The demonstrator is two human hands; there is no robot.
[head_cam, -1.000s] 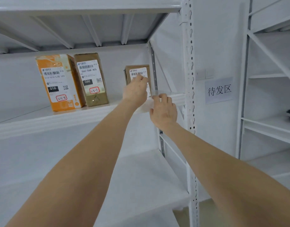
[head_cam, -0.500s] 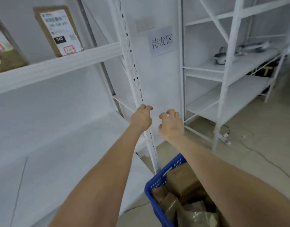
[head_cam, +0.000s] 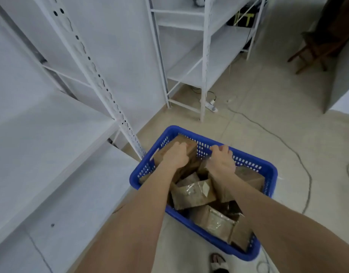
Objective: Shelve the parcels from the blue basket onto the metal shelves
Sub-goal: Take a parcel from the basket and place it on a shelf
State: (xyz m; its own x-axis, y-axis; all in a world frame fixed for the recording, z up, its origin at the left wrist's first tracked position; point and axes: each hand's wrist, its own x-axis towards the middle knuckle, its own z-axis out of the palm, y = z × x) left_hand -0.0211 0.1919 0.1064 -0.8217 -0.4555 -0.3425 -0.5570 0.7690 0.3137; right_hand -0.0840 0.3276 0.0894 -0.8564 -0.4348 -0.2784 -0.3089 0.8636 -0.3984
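Parcels (head_cam: pixel 193 194) in blue basket (head_cam: pixel 272 174) half hidden by arms | left grip (head_cam: pixel 175 156) clasps box (head_cam: pixel 189 146) | right grip (head_cam: pixel 221 162): cannot tell

Blue basket (head_cam: pixel 267 168) w/ brown parcels (head_cam: pixel 193 194); white shelves (head_cam: pixel 51 138).

Both arms are bare as far as the frame shows them. The left forearm (head_cam: pixel 140 213) comes in from 7 o'clock and the right forearm (head_cam: pixel 272 217) from 4 o'clock, each one wide at the edge and narrow at the wrist. The left hand (head_cam: pixel 176 156) and the right hand (head_cam: pixel 221 160) are bare too. At 6 o'clock one foot (head_cam: pixel 216 258) shows in a sandal (head_cam: pixel 219 269) with a broad white strap (head_cam: pixel 219 265); the rest is cut off.
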